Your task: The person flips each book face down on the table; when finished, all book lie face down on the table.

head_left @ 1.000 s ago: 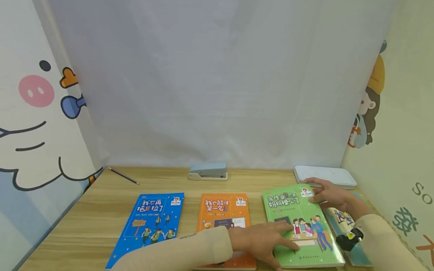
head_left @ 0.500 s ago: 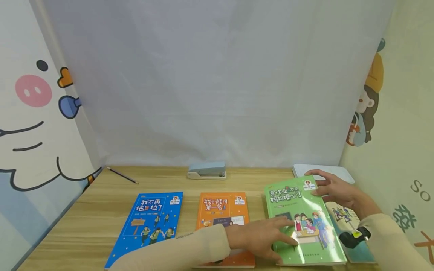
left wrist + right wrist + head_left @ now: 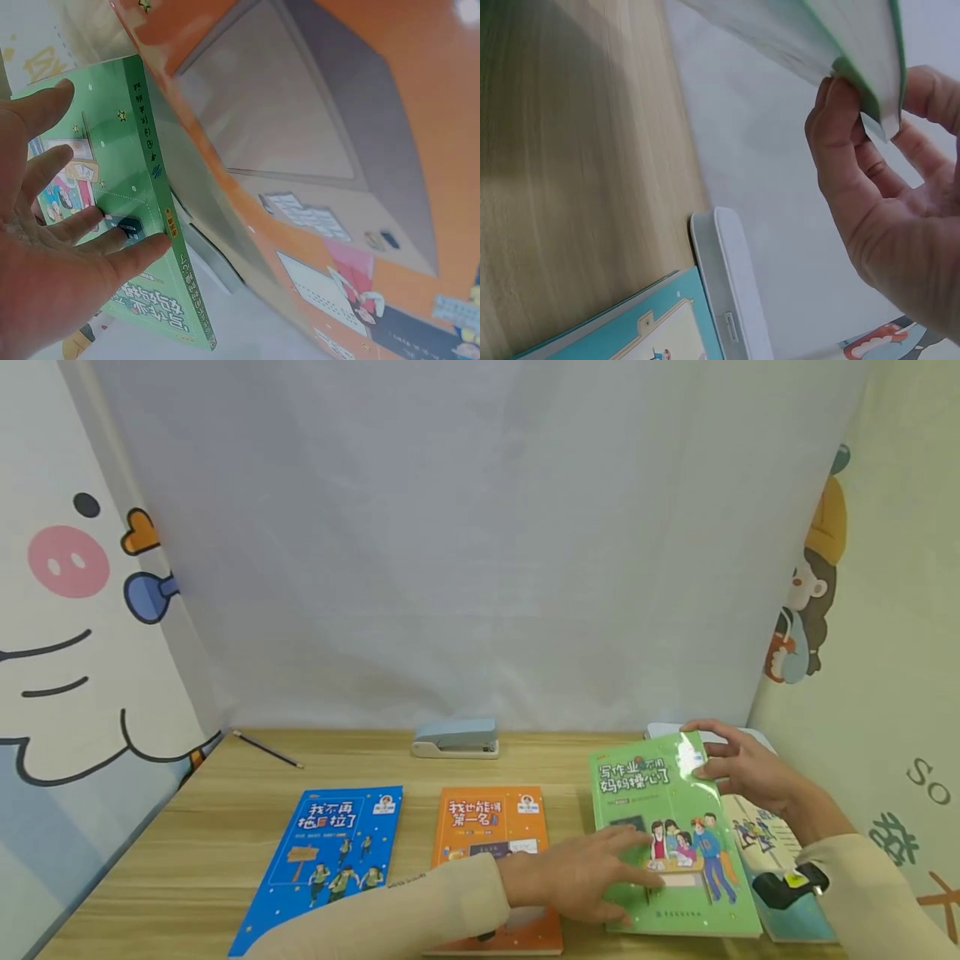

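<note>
A green book (image 3: pixel 667 827) is tilted up, its far edge raised off the table. My right hand (image 3: pixel 750 768) pinches its far right corner; in the right wrist view, fingers (image 3: pixel 840 112) and thumb lie on opposite sides of the pages. Across the book's lower left cover lies my left hand (image 3: pixel 577 872), fingers spread and fairly straight. The left wrist view shows those fingers (image 3: pixel 82 225) over the cover, one reaching the spine. Under the left wrist is an orange book (image 3: pixel 491 814), partly covered by the forearm.
To the left lies a blue book (image 3: pixel 330 852), with a pencil (image 3: pixel 268 749) behind it. A stapler (image 3: pixel 456 739) stands at the back. A teal-covered book (image 3: pixel 802 918) sits under the right forearm, near a white case (image 3: pixel 739 292) by the back curtain.
My right hand has raised the far edge of the green book upward, so the book tilts more steeply. My left hand stays on its lower left part.
</note>
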`<act>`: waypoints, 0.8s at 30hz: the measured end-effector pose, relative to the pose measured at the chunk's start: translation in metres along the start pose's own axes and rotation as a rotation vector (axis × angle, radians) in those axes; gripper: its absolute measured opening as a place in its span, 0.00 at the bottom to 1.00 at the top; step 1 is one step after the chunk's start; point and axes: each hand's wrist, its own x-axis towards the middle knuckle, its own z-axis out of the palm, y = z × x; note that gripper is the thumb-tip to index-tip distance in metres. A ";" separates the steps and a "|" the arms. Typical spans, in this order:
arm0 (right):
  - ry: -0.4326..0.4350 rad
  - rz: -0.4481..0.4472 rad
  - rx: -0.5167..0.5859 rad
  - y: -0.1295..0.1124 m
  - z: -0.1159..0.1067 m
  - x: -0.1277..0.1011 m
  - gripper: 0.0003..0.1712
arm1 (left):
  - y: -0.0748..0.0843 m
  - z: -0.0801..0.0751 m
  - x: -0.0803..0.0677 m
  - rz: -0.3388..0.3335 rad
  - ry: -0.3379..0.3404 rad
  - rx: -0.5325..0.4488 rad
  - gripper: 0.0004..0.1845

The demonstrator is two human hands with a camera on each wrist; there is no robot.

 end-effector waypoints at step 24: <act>0.263 -0.109 -0.244 -0.050 0.014 -0.006 0.29 | 0.005 -0.012 0.009 -0.120 0.298 -0.081 0.33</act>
